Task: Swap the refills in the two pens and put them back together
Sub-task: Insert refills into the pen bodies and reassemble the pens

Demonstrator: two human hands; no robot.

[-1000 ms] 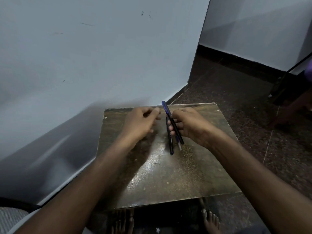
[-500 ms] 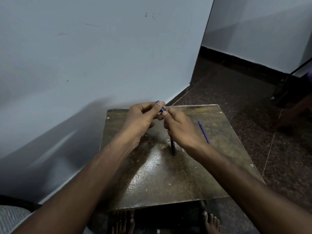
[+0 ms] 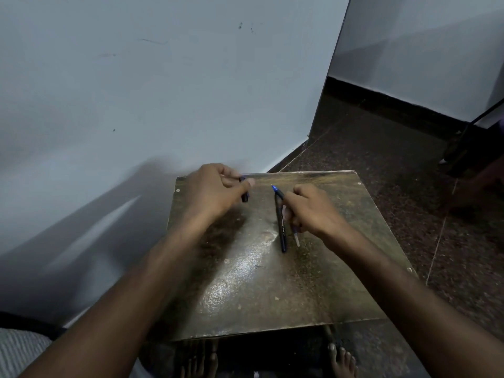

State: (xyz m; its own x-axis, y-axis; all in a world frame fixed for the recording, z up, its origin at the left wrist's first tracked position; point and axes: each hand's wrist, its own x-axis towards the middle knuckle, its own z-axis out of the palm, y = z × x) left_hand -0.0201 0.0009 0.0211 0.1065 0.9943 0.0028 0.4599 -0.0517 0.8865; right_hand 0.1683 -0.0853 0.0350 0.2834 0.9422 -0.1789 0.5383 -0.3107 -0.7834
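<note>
Two hands split the work above the counter [image 3: 272,296]: your left hand [image 3: 215,192] pinches a small dark cap [image 3: 245,196], your right hand [image 3: 308,211] grips the black pen [image 3: 281,225] and a loose refill [image 3: 296,237], tip raised, probably ready for reassembly.

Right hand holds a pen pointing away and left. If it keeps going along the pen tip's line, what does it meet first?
Probably nothing on the table: the right hand aims the pen toward bare tabletop, then the far edge and the wall. The left hand sits well left of that line, though depth is unclear.
</note>
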